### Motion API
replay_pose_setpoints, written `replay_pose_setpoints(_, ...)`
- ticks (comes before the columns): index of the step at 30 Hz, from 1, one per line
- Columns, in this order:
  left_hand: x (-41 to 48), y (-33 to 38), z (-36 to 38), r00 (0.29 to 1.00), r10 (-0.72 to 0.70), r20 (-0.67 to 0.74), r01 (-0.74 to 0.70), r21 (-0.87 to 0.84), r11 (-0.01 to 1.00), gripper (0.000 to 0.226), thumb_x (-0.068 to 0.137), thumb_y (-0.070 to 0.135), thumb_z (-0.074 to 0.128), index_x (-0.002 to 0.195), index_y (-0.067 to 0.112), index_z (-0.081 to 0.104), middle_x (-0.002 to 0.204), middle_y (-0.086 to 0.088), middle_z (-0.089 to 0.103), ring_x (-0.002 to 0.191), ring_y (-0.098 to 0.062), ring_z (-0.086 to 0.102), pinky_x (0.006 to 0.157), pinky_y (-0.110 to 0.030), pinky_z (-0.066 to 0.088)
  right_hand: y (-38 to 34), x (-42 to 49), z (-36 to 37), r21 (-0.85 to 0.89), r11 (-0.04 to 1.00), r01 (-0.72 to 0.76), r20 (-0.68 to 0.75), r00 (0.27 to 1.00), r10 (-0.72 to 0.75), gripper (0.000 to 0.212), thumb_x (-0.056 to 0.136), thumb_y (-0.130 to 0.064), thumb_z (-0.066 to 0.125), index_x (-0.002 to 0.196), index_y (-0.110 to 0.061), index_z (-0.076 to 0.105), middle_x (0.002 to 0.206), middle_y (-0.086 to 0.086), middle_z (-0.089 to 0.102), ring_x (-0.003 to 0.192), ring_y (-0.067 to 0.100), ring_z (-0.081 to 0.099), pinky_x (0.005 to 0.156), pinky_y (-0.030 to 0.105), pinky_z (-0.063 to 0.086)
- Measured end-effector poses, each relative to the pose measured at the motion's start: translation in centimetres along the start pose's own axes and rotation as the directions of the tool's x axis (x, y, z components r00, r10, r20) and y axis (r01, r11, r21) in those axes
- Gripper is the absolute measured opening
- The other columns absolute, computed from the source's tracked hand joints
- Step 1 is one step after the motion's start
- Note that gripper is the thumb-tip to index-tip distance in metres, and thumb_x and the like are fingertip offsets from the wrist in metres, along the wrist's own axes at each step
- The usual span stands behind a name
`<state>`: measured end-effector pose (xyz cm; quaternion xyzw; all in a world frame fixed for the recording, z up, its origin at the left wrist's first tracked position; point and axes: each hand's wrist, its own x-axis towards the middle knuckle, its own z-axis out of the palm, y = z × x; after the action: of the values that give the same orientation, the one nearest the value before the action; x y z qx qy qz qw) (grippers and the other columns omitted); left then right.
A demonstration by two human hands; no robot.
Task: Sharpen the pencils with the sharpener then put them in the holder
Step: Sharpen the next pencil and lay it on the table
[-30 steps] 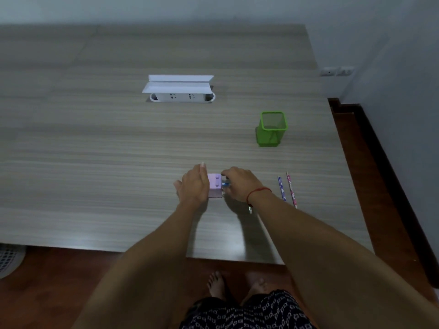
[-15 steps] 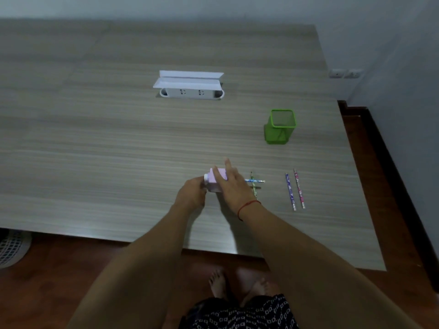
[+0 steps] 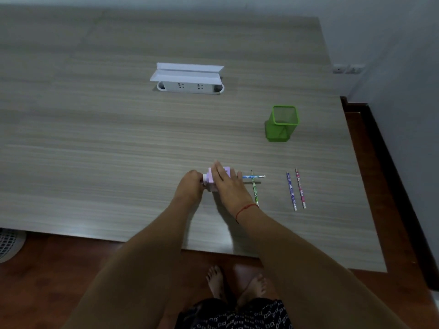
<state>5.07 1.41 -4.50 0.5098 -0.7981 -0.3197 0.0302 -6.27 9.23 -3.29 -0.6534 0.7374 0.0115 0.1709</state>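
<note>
Left hand [image 3: 190, 187] and right hand [image 3: 229, 186] are on the pink sharpener [image 3: 211, 182].
Left one curls round its white crank [image 3: 204, 181]; right one presses flat on top. Blue pencil [image 3: 253, 176] sticks out toward 3 o'clock; green holder [image 3: 282, 124] at 1 o'clock.

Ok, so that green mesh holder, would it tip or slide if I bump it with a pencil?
The green mesh holder looks like thin see-through mesh and seems empty, so it is probably light and easy to slide. It stands upright, taller than wide, so a knock near the rim might tip it.
</note>
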Motion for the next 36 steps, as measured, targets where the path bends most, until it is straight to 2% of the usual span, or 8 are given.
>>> replay_pose_setpoints(3, 1.1, -0.1, -0.5, 0.998, -0.015, 0.057, 0.012, 0.067, 0.998, 0.021, 0.078, 0.011, 0.064, 0.075, -0.009, 0.067, 0.082, -0.032, 0.065, 0.072, -0.033, 0.062, 0.063, -0.036, 0.040, -0.1, -0.2, -0.1, 0.000, 1.000, 0.028, -0.024, 0.999, -0.028, 0.077, 0.077, -0.005, 0.001, 0.153, -0.010, 0.011, 0.162, 0.007, 0.007, 0.138, 0.040, 0.027, 0.115, 0.054, 0.015)
replay_pose_setpoints(11, 3.2, 0.0, -1.4, 0.994, -0.005, 0.105, -0.014, 0.182, 0.983, 0.015, 0.078, 0.008, 0.063, 0.077, -0.007, 0.067, 0.089, -0.029, 0.067, 0.087, -0.040, 0.065, 0.072, -0.038, 0.047, 0.9, 1.3, 0.5, 0.020, 0.997, 0.080, -0.107, 0.991, -0.078, 0.054, 0.086, -0.014, 0.058, 0.137, 0.000, 0.047, 0.143, 0.018, 0.048, 0.095, 0.046, 0.060, 0.083, 0.049, 0.049)
replay_pose_setpoints(17, 3.2, -0.3, -0.8, 0.995, -0.028, 0.097, 0.010, 0.181, 0.983, 0.020, 0.077, 0.011, 0.067, 0.074, -0.009, 0.066, 0.085, -0.032, 0.065, 0.082, -0.042, 0.064, 0.068, -0.038, 0.046, 0.7, 1.0, 0.0, 0.016, 0.998, 0.064, -0.087, 0.994, -0.063, 0.061, 0.082, -0.041, 0.032, 0.119, -0.004, 0.063, 0.122, 0.010, 0.065, 0.075, 0.038, 0.064, 0.067, 0.042, 0.053)
replay_pose_setpoints(20, 3.8, -0.5, -0.9, 0.996, -0.014, 0.091, -0.004, 0.197, 0.980, 0.016, 0.077, 0.012, 0.066, 0.077, -0.004, 0.069, 0.086, -0.030, 0.067, 0.084, -0.040, 0.066, 0.069, -0.036, 0.048, 0.6, 0.9, -0.3, -0.008, 0.998, 0.063, -0.085, 0.994, -0.063, 0.047, 0.075, -0.033, 0.062, 0.111, -0.004, 0.068, 0.113, 0.011, 0.070, 0.065, 0.036, 0.066, 0.059, 0.037, 0.055)
replay_pose_setpoints(27, 5.3, -0.3, -2.3, 0.998, 0.038, 0.040, -0.045, 0.203, 0.978, 0.015, 0.081, 0.014, 0.066, 0.086, 0.003, 0.074, 0.091, -0.025, 0.070, 0.088, -0.037, 0.067, 0.074, -0.035, 0.049, 0.7, 1.2, -0.6, -0.012, 0.995, 0.103, -0.064, 0.993, -0.104, 0.054, 0.091, -0.031, 0.044, 0.136, -0.001, 0.049, 0.140, 0.013, 0.052, 0.091, 0.043, 0.062, 0.077, 0.046, 0.050)
replay_pose_setpoints(30, 6.3, 0.8, -4.4, 0.991, 0.113, 0.066, -0.125, 0.206, 0.971, 0.014, 0.080, 0.010, 0.069, 0.084, -0.001, 0.075, 0.085, -0.026, 0.071, 0.083, -0.033, 0.069, 0.069, -0.030, 0.047, 0.8, 1.2, -0.3, -0.040, 0.997, 0.061, -0.055, 0.997, -0.063, 0.055, 0.082, -0.033, 0.039, 0.121, -0.004, 0.064, 0.124, 0.010, 0.066, 0.067, 0.036, 0.066, 0.058, 0.036, 0.052)
replay_pose_setpoints(33, 6.4, 2.2, -6.9, 0.981, 0.058, 0.187, -0.099, 0.220, 0.971, 0.013, 0.079, 0.007, 0.071, 0.088, -0.002, 0.076, 0.073, -0.022, 0.071, 0.047, 0.003, 0.062, 0.053, -0.013, 0.046, 0.6, 0.9, 0.2, -0.108, 0.991, 0.075, -0.047, 0.996, -0.081, 0.053, 0.070, -0.031, 0.066, 0.116, -0.005, 0.068, 0.120, 0.008, 0.069, 0.063, 0.033, 0.067, 0.058, 0.032, 0.053)
replay_pose_setpoints(36, 5.8, 3.4, -8.9, 0.926, -0.084, 0.368, 0.017, 0.180, 0.983, 0.005, 0.077, 0.006, 0.075, 0.082, 0.006, 0.076, 0.056, -0.004, 0.069, 0.036, 0.004, 0.057, 0.063, -0.017, 0.055, 0.6, 0.9, -0.1, -0.110, 0.992, 0.058, -0.093, 0.993, -0.069, 0.049, 0.071, -0.026, 0.057, 0.114, -0.005, 0.070, 0.119, 0.008, 0.070, 0.063, 0.033, 0.069, 0.058, 0.033, 0.054)
